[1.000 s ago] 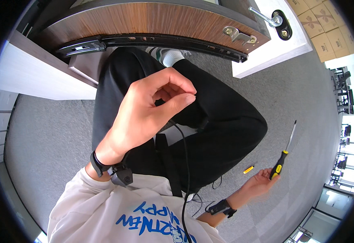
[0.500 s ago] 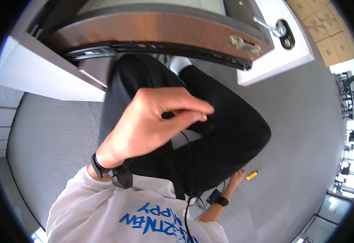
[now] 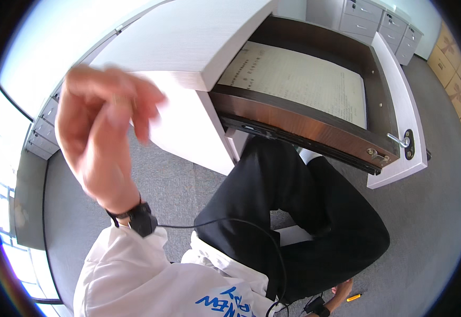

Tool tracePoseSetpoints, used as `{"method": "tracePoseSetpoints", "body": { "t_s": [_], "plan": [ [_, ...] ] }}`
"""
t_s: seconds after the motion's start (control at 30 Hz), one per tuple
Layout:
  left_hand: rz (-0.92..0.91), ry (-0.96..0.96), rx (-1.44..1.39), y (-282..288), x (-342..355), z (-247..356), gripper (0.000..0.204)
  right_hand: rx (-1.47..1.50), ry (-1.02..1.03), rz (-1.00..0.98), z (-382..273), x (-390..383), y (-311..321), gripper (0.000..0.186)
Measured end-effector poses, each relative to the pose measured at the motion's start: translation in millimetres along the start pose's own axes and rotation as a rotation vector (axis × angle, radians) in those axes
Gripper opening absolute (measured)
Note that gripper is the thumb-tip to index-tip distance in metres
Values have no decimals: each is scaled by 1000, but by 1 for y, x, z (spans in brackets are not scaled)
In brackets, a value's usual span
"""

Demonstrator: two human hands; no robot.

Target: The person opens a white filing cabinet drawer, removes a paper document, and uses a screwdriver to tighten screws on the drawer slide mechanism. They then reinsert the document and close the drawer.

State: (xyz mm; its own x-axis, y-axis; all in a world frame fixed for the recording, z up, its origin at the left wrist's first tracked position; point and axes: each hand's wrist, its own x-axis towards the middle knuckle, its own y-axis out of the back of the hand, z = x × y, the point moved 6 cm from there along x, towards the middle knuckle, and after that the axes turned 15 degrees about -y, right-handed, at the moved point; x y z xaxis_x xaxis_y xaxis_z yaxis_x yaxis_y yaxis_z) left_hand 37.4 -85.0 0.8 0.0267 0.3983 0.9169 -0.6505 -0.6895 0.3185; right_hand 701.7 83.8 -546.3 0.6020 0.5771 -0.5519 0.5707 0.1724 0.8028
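My left hand [image 3: 109, 127], blurred, is raised beside the pale cabinet top [image 3: 183, 39], thumb and index pinched around a tiny brass-coloured piece. My right hand [image 3: 342, 289] is low behind my right thigh, fingers mostly hidden, near a small yellow tool [image 3: 354, 297] on the carpet. The drawer [image 3: 320, 119] is pulled out, holding printed papers [image 3: 294, 79], with a black rail [image 3: 304, 148] along its side. A metal bracket [image 3: 375, 155] sits on that side, and a lever fitting [image 3: 408, 143] is on the pale front panel.
My bent legs [image 3: 336, 211] lie under the drawer on grey carpet [image 3: 162, 174]. Grey drawer units [image 3: 360, 21] stand at the back and far left [image 3: 43, 132]. Brown boxes [image 3: 452, 63] are stacked at the right; bright windows line the left.
My left hand has risen and moved left from over my lap. The view has swung up, showing cabinet top and papers. The screwdriver my right hand held earlier is out of sight.
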Motion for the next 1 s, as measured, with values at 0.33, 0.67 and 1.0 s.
{"method": "tracePoseSetpoints", "body": {
  "t_s": [0.33,0.67,1.0],
  "plan": [
    [-183,383,804,39,28,-74,14,118,81,-125,62,80,-1,34],
    [-208,435,843,48,23,-76,18,116,75,-226,57,81,12,28],
    [75,289,866,67,-7,-51,25,69,591,171,-92,-70,158,25]
  ]
}}
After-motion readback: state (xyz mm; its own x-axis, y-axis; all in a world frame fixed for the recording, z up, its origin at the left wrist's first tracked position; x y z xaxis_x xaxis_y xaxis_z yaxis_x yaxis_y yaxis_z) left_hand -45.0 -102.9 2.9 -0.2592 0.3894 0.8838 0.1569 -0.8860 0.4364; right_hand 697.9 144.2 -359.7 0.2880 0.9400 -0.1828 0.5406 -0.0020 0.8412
